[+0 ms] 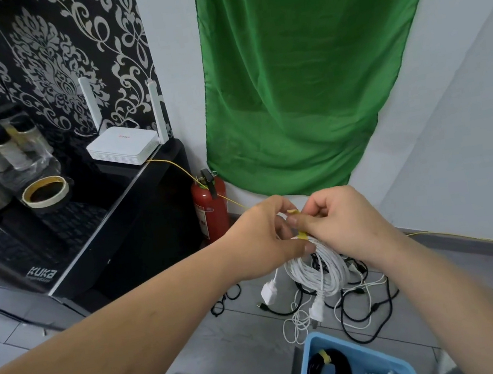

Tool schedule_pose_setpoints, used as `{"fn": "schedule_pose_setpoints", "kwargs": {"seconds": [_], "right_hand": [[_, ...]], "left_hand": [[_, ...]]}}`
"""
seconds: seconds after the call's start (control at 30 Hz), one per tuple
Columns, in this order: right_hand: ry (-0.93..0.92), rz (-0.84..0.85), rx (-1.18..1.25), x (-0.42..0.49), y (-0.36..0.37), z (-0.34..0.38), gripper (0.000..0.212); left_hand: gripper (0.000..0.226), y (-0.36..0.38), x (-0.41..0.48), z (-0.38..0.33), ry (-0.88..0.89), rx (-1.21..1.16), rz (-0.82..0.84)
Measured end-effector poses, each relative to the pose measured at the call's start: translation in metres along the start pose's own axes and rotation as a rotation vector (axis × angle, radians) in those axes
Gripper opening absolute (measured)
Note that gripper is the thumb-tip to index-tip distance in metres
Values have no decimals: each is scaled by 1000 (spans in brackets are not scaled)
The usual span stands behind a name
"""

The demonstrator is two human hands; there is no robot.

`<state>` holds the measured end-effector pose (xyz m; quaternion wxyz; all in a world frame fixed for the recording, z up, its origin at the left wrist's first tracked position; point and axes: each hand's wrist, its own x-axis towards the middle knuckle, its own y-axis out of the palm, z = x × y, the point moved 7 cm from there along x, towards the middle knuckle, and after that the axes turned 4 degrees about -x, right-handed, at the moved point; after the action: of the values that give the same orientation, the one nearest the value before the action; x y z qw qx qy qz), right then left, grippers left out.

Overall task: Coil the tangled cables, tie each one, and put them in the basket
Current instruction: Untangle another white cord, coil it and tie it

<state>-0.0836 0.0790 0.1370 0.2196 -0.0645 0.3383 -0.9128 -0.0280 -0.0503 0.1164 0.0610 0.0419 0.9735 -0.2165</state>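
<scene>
Our left hand (263,231) grips the white coil (319,271) at its top so the loops hang together, while our right hand (340,221) pinches the yellow tie (302,235) round them.

The cable coil (315,268) in my fingers (306,247) is white, and the tie (301,235) on it is yellow. The tangled cables (368,312) are black and white on a grey tiled floor (243,338). The basket (304,367) is light blue; the bundle (334,366) inside is black with a yellow band. Behind are a bright green cloth (302,69), a red extinguisher (210,210), a white router (121,148), and black wallpaper (43,56) with a silver-grey floral damask pattern.
</scene>
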Motion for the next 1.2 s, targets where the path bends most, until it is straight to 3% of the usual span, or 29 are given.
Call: {"fn": "schedule_pose_setpoints", "kwargs": {"seconds": [0.23,0.33,0.43,0.6,0.7,0.8,1.0,1.2], "right_hand": [[-139,105,32,-10,-4,17,18],[-175,216,120,-14,-3,17,3],[-195,265,157,-16,3,12,20],[-80,192,268,-12,2,-4,20],[21,132,295,-10,1,-13,20],[99,97,358,-10,5,-18,19],[204,43,436,-10,3,-35,18],[196,24,440,-18,-7,-45,19]], "left_hand": [[34,-12,-3,-6,14,-20,-45],[25,-15,-6,-8,21,-51,-66],[20,-18,-7,-9,18,-144,-72],[21,-12,-6,-6,-18,-203,-65],[8,-11,-4,-8,48,-113,-165],[10,-12,-2,-8,93,-53,-254],[23,1,4,-14,43,-42,-125],[3,10,15,-16,10,-149,-139]]}}
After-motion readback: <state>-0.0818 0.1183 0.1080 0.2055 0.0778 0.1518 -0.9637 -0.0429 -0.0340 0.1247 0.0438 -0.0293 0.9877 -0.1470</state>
